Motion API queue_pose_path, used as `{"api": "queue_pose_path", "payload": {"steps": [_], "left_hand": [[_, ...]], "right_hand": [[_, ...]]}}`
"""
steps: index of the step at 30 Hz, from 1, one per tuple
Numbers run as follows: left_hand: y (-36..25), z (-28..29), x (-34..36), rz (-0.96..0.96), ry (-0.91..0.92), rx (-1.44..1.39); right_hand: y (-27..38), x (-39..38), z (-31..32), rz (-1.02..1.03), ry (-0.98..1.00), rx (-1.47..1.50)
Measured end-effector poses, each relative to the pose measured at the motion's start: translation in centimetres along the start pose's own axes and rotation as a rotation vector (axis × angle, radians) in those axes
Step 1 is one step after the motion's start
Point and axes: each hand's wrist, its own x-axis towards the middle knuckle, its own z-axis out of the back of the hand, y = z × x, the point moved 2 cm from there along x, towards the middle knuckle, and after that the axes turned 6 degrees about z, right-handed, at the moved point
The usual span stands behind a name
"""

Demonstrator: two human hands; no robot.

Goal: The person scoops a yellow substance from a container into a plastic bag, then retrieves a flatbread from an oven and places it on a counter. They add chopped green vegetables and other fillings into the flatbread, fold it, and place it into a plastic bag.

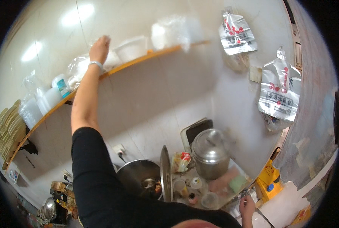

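My left arm, in a black short sleeve, stretches up to a wooden wall shelf (127, 67). Above the shelf's edge is my left hand (100, 50), with a pale bracelet at its wrist. The hand is blurred and its fingers are mostly hidden. It is nearest to a clear plastic bag (77, 67) and a white plastic tub (132, 48). Low at the right, my right hand (247, 208) has its fingers curled beside the cluttered counter. What those fingers hold, if anything, I cannot make out.
Below the shelf stand a large pot (137, 170) with a ladle (148, 183), an upright lid (165, 173) and a lidded metal pot (211, 154). Small jars (196, 183) crowd the counter. Stacked plates (11, 127) sit far left. Silver bags (279, 89) hang on the right wall.
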Motion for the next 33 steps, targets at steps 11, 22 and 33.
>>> {"api": "queue_pose_path", "payload": {"steps": [11,22,33], "left_hand": [[-30.7,15.2,-9.3,-0.041,0.160,-1.669],[-57.9,42.3,-27.5,-1.053,1.407,-2.297],[-87.1,67.2,-35.3,-0.664,1.603,-2.502]], "right_hand": [[6.6,-4.7,10.4,-0.078,-0.373,-0.108],[5.8,-20.7,22.2,-0.355,-0.150,0.049],[-9.0,-42.7,48.7,-0.927,-0.840,-0.867]]}}
